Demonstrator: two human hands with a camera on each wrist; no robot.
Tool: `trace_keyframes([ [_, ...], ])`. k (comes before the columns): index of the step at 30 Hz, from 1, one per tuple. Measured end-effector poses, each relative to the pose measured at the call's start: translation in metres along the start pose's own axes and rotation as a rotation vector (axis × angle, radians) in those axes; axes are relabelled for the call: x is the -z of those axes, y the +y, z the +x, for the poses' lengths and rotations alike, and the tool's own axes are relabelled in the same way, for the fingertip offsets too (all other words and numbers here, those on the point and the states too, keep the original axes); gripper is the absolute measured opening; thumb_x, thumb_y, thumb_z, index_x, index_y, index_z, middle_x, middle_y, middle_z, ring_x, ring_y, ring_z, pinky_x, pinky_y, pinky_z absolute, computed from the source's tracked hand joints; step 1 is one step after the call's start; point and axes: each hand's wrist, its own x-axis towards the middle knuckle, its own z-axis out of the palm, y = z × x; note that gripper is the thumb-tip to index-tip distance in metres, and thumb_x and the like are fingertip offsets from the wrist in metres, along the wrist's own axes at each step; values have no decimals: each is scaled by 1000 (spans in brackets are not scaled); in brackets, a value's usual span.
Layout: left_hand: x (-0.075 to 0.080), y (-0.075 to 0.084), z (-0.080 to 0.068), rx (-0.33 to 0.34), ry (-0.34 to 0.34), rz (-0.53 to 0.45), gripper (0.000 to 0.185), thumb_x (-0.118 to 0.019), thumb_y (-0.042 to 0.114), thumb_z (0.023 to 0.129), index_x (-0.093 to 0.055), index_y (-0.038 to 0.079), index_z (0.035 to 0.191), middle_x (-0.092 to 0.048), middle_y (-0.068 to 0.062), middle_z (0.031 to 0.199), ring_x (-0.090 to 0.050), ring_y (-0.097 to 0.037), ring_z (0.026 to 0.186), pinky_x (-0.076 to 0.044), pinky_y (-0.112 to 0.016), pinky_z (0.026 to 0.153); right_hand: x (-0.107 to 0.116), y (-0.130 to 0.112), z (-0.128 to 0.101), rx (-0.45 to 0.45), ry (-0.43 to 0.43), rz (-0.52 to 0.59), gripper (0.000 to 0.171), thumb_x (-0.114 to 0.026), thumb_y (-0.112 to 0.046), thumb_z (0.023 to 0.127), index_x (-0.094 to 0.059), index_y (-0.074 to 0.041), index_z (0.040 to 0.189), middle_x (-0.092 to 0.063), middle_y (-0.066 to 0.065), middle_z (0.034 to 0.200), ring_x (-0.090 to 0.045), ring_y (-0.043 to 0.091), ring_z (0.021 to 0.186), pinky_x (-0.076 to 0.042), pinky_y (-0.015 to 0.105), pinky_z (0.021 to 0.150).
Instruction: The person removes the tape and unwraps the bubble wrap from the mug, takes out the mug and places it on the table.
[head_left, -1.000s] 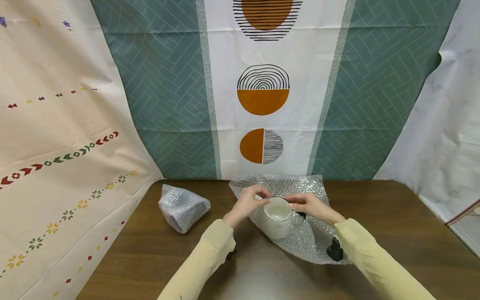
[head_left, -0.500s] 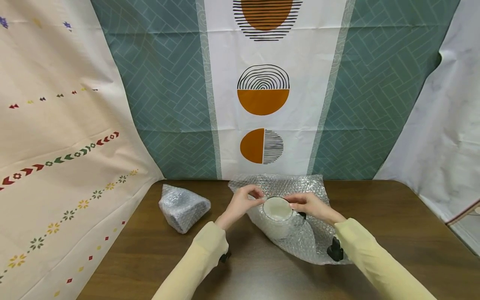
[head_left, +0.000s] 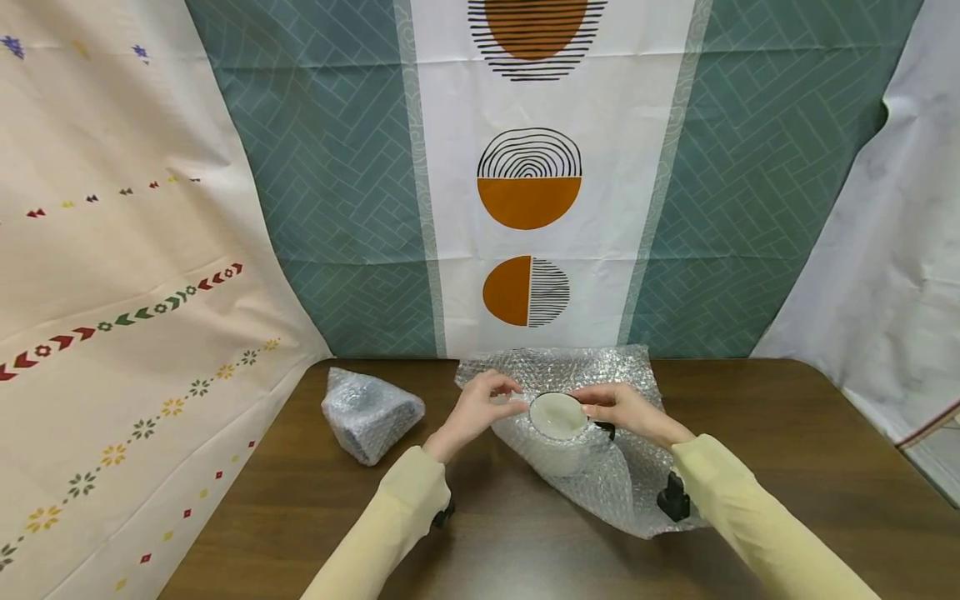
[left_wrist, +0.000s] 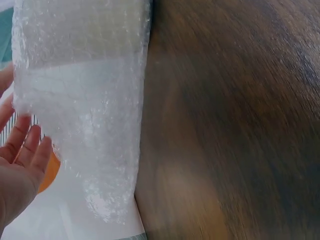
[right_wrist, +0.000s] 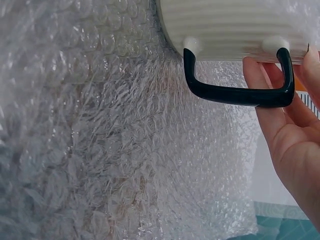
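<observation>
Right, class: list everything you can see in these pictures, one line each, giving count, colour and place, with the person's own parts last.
Mug: one, cream with a black handle, standing on the bubble wrap, centre of the table.
Bubble wrap sheet: one, clear, spread under the mug and pulled up round its left side.
Wrapped bundle: one, clear wrap over something dark, left on the table.
Table: one, dark brown wood.
Backdrop cloths: several, teal, white with orange shapes, and cream with small motifs, hung behind.
Sleeves: two, pale yellow.
Left hand: pinches the wrap at the mug's rim.
Right hand: holds the mug by its handle side.
</observation>
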Motion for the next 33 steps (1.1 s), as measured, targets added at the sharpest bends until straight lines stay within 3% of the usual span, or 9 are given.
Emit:
trace_keyframes([
  [5, -3, 2, 3, 1, -35, 13, 23, -71, 17, 80, -65, 9, 100, -58, 3, 102, -50, -18, 102, -39, -39, 88, 1, 1, 0, -3, -7, 5, 36, -53, -9, 92, -50, 4, 126, -52, 20, 120, -51, 31, 106, -45, 39, 83],
  [10, -4, 6, 5, -16, -104, -28, 25, -66, 8, 83, -63, 4, 107, -60, -1, 105, -51, -17, 103, -39, -36, 90, 1, 1, -1, -1, -10, 1, 36, -53, -10, 93, -50, 4, 126, -52, 20, 120, -51, 31, 106, -44, 41, 84],
  [17, -10, 5, 9, -11, -84, 1, 25, -72, 18, 79, -68, 4, 99, -62, 2, 95, -54, -11, 92, -43, -29, 81, 1, 2, 0, 9, -13, -3, 37, -52, -10, 93, -49, 5, 126, -52, 21, 119, -53, 31, 103, -45, 42, 83],
  [24, -7, 8, 8, -34, -55, 1, 23, -75, 14, 75, -70, 4, 95, -61, 2, 89, -55, -11, 84, -46, -27, 73, 1, 1, 1, 1, -14, -7, 37, -52, -11, 93, -49, 5, 127, -51, 21, 121, -51, 32, 106, -45, 41, 83],
  [33, 5, 3, -2, -40, -95, -67, 24, -75, 14, 75, -70, 7, 97, -62, 3, 92, -55, -13, 84, -45, -29, 73, 1, 1, -1, -25, 3, -29, 38, -53, -11, 92, -49, 5, 127, -50, 21, 122, -48, 33, 109, -45, 40, 83],
])
